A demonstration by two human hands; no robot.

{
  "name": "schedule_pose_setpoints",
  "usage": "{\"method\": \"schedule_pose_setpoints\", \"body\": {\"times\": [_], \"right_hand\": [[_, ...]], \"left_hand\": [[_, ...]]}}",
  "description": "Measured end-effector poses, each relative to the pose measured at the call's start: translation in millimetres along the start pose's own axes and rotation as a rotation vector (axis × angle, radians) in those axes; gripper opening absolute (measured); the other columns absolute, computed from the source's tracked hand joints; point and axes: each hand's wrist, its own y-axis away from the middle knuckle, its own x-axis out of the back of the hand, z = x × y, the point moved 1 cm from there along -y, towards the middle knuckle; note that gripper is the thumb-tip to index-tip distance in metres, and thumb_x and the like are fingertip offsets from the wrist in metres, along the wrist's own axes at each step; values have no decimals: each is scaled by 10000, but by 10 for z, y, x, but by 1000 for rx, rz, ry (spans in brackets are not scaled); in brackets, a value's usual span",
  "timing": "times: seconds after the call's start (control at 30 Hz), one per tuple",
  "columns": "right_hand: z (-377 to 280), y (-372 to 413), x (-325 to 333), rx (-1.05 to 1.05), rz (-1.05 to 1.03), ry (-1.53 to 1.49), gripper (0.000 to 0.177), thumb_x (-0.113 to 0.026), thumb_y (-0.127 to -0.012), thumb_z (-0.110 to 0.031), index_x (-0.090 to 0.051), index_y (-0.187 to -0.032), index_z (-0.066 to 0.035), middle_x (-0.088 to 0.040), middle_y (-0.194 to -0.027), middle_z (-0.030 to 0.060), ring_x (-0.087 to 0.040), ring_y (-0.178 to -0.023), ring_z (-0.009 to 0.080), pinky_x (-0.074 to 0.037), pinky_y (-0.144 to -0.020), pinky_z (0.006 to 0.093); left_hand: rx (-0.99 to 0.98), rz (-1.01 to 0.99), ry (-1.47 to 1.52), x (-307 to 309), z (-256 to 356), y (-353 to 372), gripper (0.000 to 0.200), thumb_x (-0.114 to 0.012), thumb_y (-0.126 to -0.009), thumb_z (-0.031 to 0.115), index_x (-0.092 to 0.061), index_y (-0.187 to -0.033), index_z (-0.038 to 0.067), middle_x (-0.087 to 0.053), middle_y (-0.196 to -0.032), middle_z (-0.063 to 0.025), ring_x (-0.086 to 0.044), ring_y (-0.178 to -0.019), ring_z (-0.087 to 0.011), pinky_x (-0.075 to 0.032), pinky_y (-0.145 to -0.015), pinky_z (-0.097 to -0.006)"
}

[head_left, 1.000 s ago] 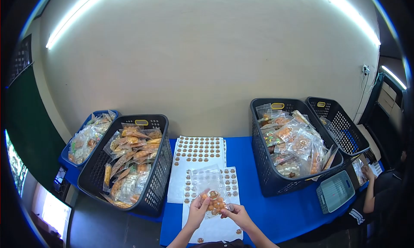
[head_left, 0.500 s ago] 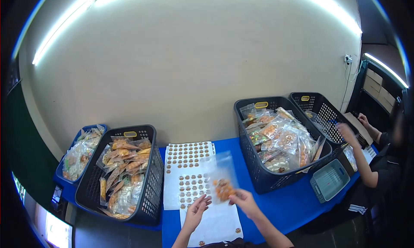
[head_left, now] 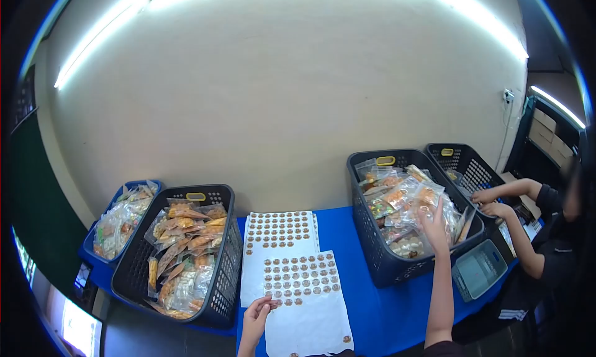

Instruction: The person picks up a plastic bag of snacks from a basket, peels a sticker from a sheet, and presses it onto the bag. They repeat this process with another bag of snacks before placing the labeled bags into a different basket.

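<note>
Blue table (head_left: pixel 379 316), pale wall (head_left: pixel 279 102) behind. My right hand (head_left: pixel 434 230) is at the plastic bags (head_left: pixel 400 192) in a dark basket (head_left: pixel 400 271), my left hand (head_left: pixel 254 320) at the sticker sheet (head_left: pixel 307 329); I cannot tell whether either grip pinches anything. Bags look light, slippery, best taken by edges.

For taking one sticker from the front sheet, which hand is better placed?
Probably the left hand: it is at the left edge of the front sheet, beside a short row of stickers. The right hand is at the bags in a dark basket.
</note>
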Motion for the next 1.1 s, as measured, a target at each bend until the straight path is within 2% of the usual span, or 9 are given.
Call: {"method": "schedule_pose_setpoints", "body": {"times": [0.1, 0.23, 0.4, 0.57, 0.7, 0.77, 0.87, 0.97, 1.1], "right_hand": [[-172, 508, -128, 14, -196, -39, 616, -568, -814, -73, -235, -1325, 7, -492, -1099, 151, -533, -681, 100, -438, -610, 219], [-149, 1247, -492, 94, -253, -280, 196, -524, -813, 3, -533, -1006, 33, -596, -816, 85, -546, -663, 95, -440, -616, 210], [202, 2060, -989, -263, -716, -397, 108, -526, -831, -19, -570, -904, 48, -620, -815, 105, -586, -701, 126, -477, -637, 241], [336, 2413, -1125, -254, -888, -314, 159, -514, -851, -47, -544, -970, 54, -615, -865, 115, -587, -783, 149, -481, -715, 282], [250, 2350, -1028, -174, -715, -290, 126, -537, -834, -62, -575, -900, 38, -616, -777, 85, -581, -691, 121, -474, -628, 234], [173, 2311, -857, -205, -655, -226, 124, -518, -867, -100, -581, -870, 6, -583, -735, 33, -528, -671, 90, -422, -621, 214], [486, 2228, -641, -270, -645, -254, 181, -523, -860, -77, -568, -1008, 17, -609, -839, 64, -567, -741, 110, -455, -662, 216], [788, 2297, -526, -291, -522, -186, 176, -521, -862, -83, -569, -996, 21, -607, -829, 70, -566, -724, 111, -458, -646, 219], [944, 2440, -562, -344, -498, -201, 179, -521, -863, -84, -568, -994, 28, -605, -821, 74, -563, -716, 113, -459, -642, 220]], "left_hand": [[-7, 16, -11, 159, 241, 162, 231, -452, -879, 40, -487, -1085, -62, -593, -992, -169, -568, -950, -210, -434, -877, -316], [-60, 6, -201, 461, 940, 308, 233, -468, -862, 43, -510, -1081, -22, -603, -957, -135, -572, -912, -181, -426, -826, -274], [-321, 2, -501, 1017, 1753, -230, 181, -487, -862, 77, -541, -1001, -26, -592, -905, -64, -561, -849, -147, -440, -781, -269], [-80, 120, -970, 1821, 1538, -1166, 319, -532, -846, 214, -538, -1072, -10, -611, -958, -117, -582, -884, -164, -450, -774, -259], [268, -5, -1470, 2247, 977, -1482, 368, -561, -763, 323, -592, -1072, 126, -610, -1014, -147, -573, -948, -278, -426, -841, -357], [467, -9, -1589, 3034, -23, -1860, 445, -573, -725, 314, -559, -1142, 160, -573, -1111, -121, -531, -1040, -290, -417, -878, -380], [414, -192, -1730, 3259, -254, -1723, 468, -574, -708, 338, -564, -1136, 151, -547, -1152, -134, -511, -1077, -287, -410, -896, -375], [646, 71, -1686, 3353, -331, -1825, 462, -578, -696, 250, -555, -1131, 95, -536, -1160, -157, -528, -1058, -286, -418, -891, -365], [533, 187, -1644, 2795, 453, -1630, 417, -615, -696, 297, -612, -1033, 51, -597, -1021, -182, -587, -934, -296, -456, -812, -359]]}}
